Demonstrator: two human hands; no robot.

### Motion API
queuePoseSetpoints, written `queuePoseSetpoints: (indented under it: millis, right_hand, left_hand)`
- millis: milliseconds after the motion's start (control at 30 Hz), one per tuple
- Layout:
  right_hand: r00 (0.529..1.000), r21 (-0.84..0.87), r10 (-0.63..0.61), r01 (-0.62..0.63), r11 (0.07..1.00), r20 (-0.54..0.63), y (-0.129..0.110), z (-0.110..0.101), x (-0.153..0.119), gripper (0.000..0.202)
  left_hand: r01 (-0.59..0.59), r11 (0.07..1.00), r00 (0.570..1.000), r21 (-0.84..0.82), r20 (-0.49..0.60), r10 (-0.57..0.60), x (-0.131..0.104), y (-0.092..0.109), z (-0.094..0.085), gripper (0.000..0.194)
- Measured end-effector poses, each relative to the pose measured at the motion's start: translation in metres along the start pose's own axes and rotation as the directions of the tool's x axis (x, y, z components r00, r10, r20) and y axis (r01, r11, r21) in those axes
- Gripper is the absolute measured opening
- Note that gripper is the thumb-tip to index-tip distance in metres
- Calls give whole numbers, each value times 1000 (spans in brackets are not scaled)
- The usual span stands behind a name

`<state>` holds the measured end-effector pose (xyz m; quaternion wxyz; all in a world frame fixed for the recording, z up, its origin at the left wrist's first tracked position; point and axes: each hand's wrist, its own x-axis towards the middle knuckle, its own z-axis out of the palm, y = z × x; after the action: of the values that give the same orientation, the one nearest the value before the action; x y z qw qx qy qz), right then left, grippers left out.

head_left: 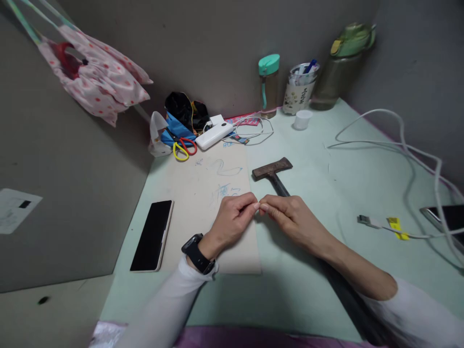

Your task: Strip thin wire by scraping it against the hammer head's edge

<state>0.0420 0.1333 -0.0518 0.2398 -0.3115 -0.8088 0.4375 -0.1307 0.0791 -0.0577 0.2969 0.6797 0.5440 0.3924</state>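
My left hand (pixel 235 215) and my right hand (pixel 284 212) meet at the fingertips above the middle of the desk. Both are closed in a pinch, thumbs against curled forefingers. Whatever lies between the fingertips, if anything, is too small or hidden to make out. A hammer (pixel 271 170) with a rusty, axe-like head lies just beyond my right hand. Its dark handle passes under my right hand and forearm. Beneath my left hand is a sheet of beige paper (pixel 192 193) with blue pen scribbles.
A black-screened phone (pixel 152 236) lies at the left. Behind are scissors (pixel 183 147), a white power bank (pixel 214 135), a teal-lidded bottle (pixel 268 87), a pen cup (pixel 299 92), a small white cup (pixel 302 120) and a large green bottle (pixel 339 70). A white cable (pixel 402 145) loops at the right.
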Motion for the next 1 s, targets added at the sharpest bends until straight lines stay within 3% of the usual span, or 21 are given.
queuePoseSetpoints:
  millis: [267, 667, 733, 833, 900, 1000]
  right_hand:
    - [997, 179, 33, -44, 983, 65, -2, -3, -3, 34]
    - [999, 148, 28, -24, 989, -22, -5, 6, -1, 31]
    - [992, 281, 79, -103, 954, 97, -5, 3, -2, 32]
    - [937, 531, 121, -288, 797, 327, -5, -3, -4, 34]
    - [919, 623, 76, -322, 713, 387, -5, -7, -4, 32]
    - [913, 691, -11, -301, 657, 408, -6, -10, -5, 28]
  left_hand:
    - [20, 995, 1000, -93, -13, -22, -1, 4, -1, 31]
    - [39, 991, 999, -129, -11, -41, -3, 3, -3, 28]
    - [118, 950, 993, -289, 50, -108, -5, 1, -4, 28]
    - [248, 776, 968, -580, 170, -183, -8, -1, -3, 30]
    - [274, 685, 962, -675, 199, -188, -10, -1, -2, 30]
    - [260, 623, 965, -738, 177, -194, -10, 0, -2, 32]
